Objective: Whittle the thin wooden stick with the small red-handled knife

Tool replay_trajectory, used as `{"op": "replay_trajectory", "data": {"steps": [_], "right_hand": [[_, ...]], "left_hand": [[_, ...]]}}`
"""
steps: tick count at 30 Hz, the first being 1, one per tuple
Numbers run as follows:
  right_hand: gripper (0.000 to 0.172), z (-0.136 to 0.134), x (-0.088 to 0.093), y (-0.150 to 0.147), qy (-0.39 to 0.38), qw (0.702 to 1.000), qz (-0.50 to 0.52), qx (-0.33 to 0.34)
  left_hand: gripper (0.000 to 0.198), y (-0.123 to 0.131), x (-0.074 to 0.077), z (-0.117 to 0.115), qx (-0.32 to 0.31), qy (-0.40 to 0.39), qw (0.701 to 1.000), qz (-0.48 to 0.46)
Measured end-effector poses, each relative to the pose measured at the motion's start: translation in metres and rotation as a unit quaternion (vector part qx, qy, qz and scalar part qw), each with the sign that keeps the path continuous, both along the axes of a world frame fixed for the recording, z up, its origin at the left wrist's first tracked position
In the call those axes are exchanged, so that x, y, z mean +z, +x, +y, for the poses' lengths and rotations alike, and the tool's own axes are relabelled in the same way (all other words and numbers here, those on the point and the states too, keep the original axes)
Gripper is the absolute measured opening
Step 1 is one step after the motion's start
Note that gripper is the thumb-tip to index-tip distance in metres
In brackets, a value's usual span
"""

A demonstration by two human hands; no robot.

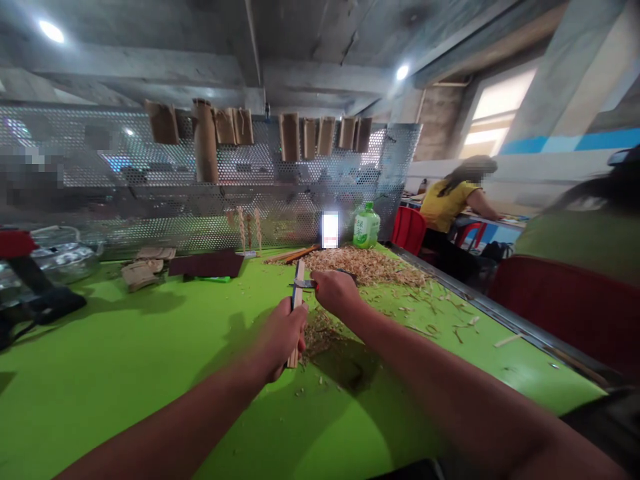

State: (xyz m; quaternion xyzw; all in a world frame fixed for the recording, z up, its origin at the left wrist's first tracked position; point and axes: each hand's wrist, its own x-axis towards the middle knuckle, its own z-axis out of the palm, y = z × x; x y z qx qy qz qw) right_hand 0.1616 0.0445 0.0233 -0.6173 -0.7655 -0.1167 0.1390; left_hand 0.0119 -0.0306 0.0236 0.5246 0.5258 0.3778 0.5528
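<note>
- Nearest, the left hand [283, 340] comes in from the lower left, its fingers [300, 327] clenched around a pale, flat wooden stick [297, 313]. The stick stands nearly upright, its lower end just above or touching the table; contact cannot be confirmed. This grip appears to steady the stick against the blade.
- The right hand [335, 293], from the lower right, is closed around the handle of a small steel-bladed knife [304, 284], mostly hidden by the fist. Its blade points left, at or just beside the upper part of the stick, placed for cutting across the wood.
- Both hands work near the middle of the near edge of the bright green table [75, 400]. Loose wood shavings [315, 337] lie beneath them.
- Farther in, a large heap of pale wood shavings [360, 267] lies toward the far edge, with a green plastic bottle [367, 227] and a lit phone screen [330, 230] behind it.
- At the far left stands a dark red flat board [206, 264]. Brown paper sleeves [163, 122] hang along a perforated metal panel [150, 153].
- Beyond the right edge, a person in a yellow shirt [445, 207] sits at another table.
</note>
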Motion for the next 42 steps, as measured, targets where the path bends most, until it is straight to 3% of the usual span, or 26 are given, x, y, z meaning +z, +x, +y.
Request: {"op": "replay_trajectory", "data": {"steps": [9, 11, 15, 19, 23, 31, 36, 42], "right_hand": [[0.029, 0.011, -0.001, 0.003, 0.016, 1.000, 0.011, 0.003], [0.031, 0.016, 0.001, 0.013, -0.002, 0.999, 0.035, -0.029], [0.032, 0.026, 0.009, 0.049, -0.050, 0.985, 0.082, -0.140], [0.035, 0.031, 0.012, 0.062, -0.037, 0.976, 0.101, -0.187], [0.038, 0.024, 0.004, 0.037, -0.011, 0.989, 0.085, -0.120], [0.032, -0.006, -0.002, -0.001, -0.017, 0.999, 0.044, 0.012], [0.029, -0.012, -0.001, -0.011, -0.027, 0.999, 0.023, 0.014], [0.030, 0.000, 0.004, 0.003, -0.024, 0.999, 0.020, -0.033]], "left_hand": [[0.016, -0.002, 0.003, -0.004, -0.022, -0.046, 0.998, -0.038], [0.018, 0.001, 0.001, -0.013, -0.040, -0.056, 0.997, -0.043], [0.030, 0.008, -0.005, -0.030, -0.152, -0.049, 0.986, -0.050], [0.023, 0.003, -0.002, -0.017, -0.080, -0.057, 0.992, -0.081], [0.015, -0.006, -0.001, 0.006, -0.016, -0.041, 0.995, -0.084], [0.016, -0.006, -0.009, 0.014, -0.007, -0.005, 0.998, -0.065], [0.013, -0.003, -0.004, 0.008, -0.004, 0.006, 0.999, -0.050], [0.013, 0.003, 0.001, -0.002, -0.026, -0.027, 0.998, -0.046]]}}
